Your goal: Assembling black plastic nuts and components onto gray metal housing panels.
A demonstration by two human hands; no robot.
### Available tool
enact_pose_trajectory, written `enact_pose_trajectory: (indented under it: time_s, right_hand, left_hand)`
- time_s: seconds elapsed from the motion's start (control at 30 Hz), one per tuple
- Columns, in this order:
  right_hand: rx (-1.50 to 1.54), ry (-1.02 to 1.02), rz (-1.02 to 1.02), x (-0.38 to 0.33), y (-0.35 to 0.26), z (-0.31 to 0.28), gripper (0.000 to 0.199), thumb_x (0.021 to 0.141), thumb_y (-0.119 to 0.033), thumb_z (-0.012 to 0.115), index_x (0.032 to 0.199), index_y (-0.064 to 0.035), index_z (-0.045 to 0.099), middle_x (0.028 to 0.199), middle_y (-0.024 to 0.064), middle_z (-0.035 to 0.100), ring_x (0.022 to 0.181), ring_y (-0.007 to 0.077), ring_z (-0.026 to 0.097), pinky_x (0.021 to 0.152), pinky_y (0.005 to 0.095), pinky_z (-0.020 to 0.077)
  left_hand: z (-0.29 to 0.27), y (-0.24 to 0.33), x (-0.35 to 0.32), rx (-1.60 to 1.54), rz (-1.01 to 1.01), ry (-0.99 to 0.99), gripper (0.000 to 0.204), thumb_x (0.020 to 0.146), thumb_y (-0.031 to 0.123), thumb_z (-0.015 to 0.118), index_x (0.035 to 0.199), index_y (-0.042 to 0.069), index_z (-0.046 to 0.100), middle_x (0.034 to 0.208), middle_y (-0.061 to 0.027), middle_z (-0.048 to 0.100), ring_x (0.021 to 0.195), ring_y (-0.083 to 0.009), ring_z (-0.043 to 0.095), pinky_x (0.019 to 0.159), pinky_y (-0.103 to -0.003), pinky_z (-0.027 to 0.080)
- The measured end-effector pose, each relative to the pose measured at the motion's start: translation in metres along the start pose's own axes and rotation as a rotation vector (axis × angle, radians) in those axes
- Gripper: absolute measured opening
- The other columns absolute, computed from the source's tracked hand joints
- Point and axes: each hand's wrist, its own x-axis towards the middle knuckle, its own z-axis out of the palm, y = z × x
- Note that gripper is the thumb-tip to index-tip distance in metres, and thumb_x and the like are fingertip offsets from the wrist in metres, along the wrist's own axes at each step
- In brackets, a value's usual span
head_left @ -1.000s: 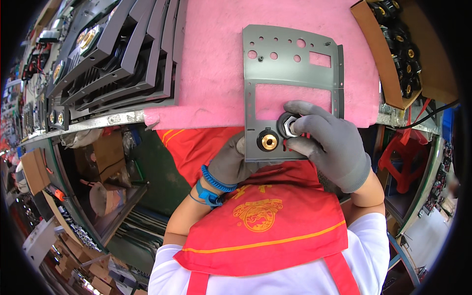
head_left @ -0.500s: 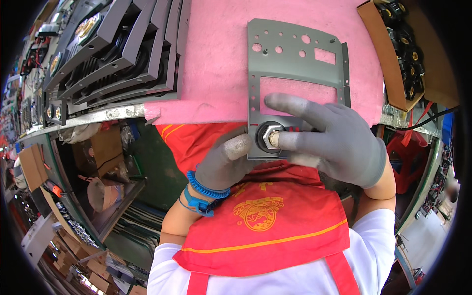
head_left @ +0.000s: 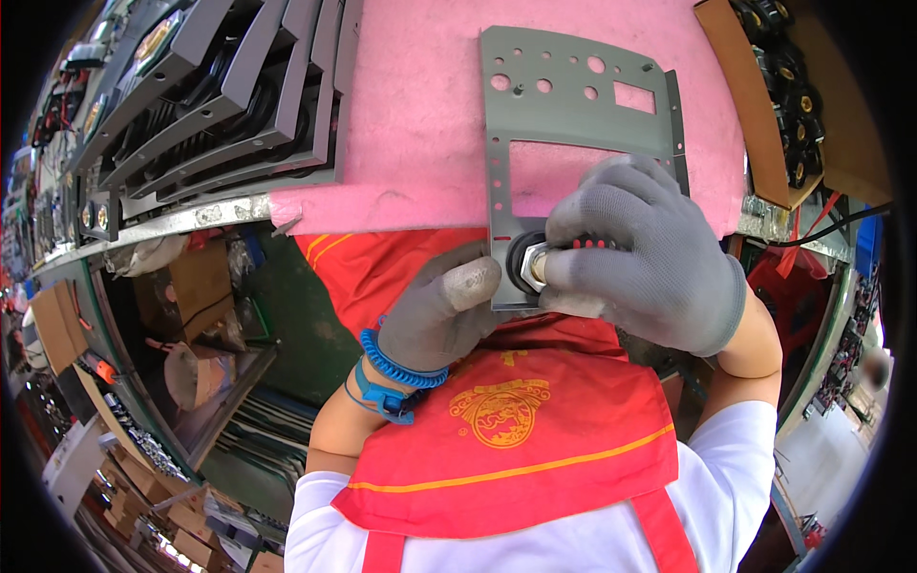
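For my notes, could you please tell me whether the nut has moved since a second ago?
Yes: the nut has moved left and lower in the view, judged against the mat.

the panel (head_left: 573, 124) sits between stacked brackets (head_left: 250, 67) and a box (head_left: 748, 115).

grey gloves (head_left: 650, 253) on a grey panel (head_left: 564, 120), there. pink mat (head_left: 420, 115) beyond the grip; below it, red apron (head_left: 602, 411), yellow emblem (head_left: 506, 417).

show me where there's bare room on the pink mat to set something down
The widest bare patch of pink mat lies between the stacked gray panels and the held panel. A narrower strip runs between that panel and the cardboard box. Crowded: the held panel's near end, where the left hand and right hand are.
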Motion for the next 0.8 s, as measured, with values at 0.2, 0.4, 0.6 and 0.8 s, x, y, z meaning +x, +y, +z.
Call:
enact_pose_trajectory:
  time_s: [0.2, 0.4, 0.6, 0.8]
  right_hand:
    - [0.026, -0.117, 0.143, 0.004, -0.011, -0.007, 0.031, 0.069, -0.029, 0.073, 0.094, -0.0148, 0.064, 0.083, 0.0025, 0.055, 0.081, 0.0243, 0.056, 0.076, 0.037, 0.0427]
    - [0.08, -0.084, 0.093, 0.002, -0.011, -0.012, 0.029, 0.07, -0.015, 0.073, 0.096, -0.0068, 0.064, 0.091, 0.0083, 0.062, 0.08, 0.0264, 0.058, 0.073, 0.0398, 0.0434]
    - [-0.066, -0.076, 0.116, 0.01, -0.01, -0.011, 0.03, 0.075, -0.03, 0.071, 0.09, -0.0049, 0.064, 0.083, 0.0055, 0.055, 0.074, 0.0262, 0.053, 0.073, 0.039, 0.0419]
    - [0.12, 0.05, 0.082, 0.009, -0.002, -0.012, 0.051, 0.085, -0.053, 0.06, 0.063, -0.0071, 0.054, 0.079, 0.0047, 0.05, 0.071, 0.0262, 0.048, 0.073, 0.0421, 0.0411]
  left_hand:
    - [0.001, 0.002, -0.004, -0.005, -0.003, 0.119, 0.064, 0.094, 0.04, 0.054, 0.134, -0.008, 0.044, 0.129, -0.0175, 0.055, 0.118, -0.0267, 0.056, 0.105, -0.04, 0.041]
    - [0.003, -0.002, -0.001, 0.001, 0.027, 0.098, 0.06, 0.095, 0.037, 0.054, 0.131, -0.011, 0.045, 0.127, -0.0194, 0.056, 0.117, -0.026, 0.057, 0.103, -0.041, 0.043]
    - [0.007, -0.003, -0.002, -0.046, 0.026, 0.102, 0.064, 0.094, 0.041, 0.054, 0.129, -0.012, 0.046, 0.125, -0.0191, 0.057, 0.114, -0.0259, 0.058, 0.103, -0.04, 0.043]
    - [0.009, 0.001, -0.003, 0.048, -0.007, 0.192, 0.066, 0.092, 0.041, 0.055, 0.13, -0.012, 0.046, 0.128, -0.0194, 0.055, 0.116, -0.027, 0.058, 0.103, -0.04, 0.043]
